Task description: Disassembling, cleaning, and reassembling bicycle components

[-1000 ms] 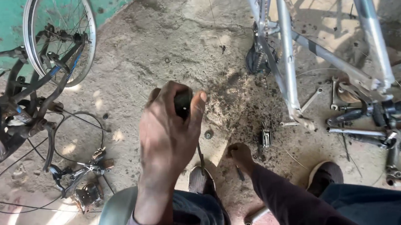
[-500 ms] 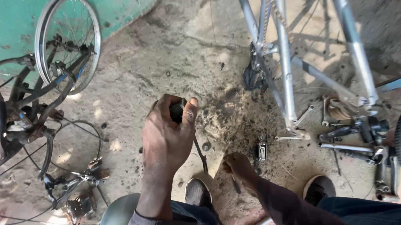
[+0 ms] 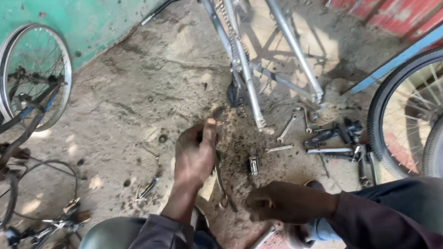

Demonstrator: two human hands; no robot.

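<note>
Dark tool [image 3: 219, 168]: the left hand [image 3: 195, 159] is wrapped tight around it, low over the dirty floor [image 3: 128, 109]. The right hand [image 3: 288, 202] is curled shut near the shoe [image 3: 297, 235], on what I cannot tell. Half a second ago the left hand was higher; now it has dropped, and the bike frame [image 3: 247, 82] shows more.

The person wears a dark, brownish-purple long-sleeved top whose sleeves run down both arms, the left sleeve [image 3: 157, 241] ending in a loose cuff just short of the wrist and the right sleeve [image 3: 376, 220] creased and bunched along the forearm. Both the left hand [image 3: 195, 157] and the right hand [image 3: 282, 202] are bare, with no gloves, rings or watch to be seen. Grey-blue trousers [image 3: 103, 244] cover the near knee at the lower left.
</note>
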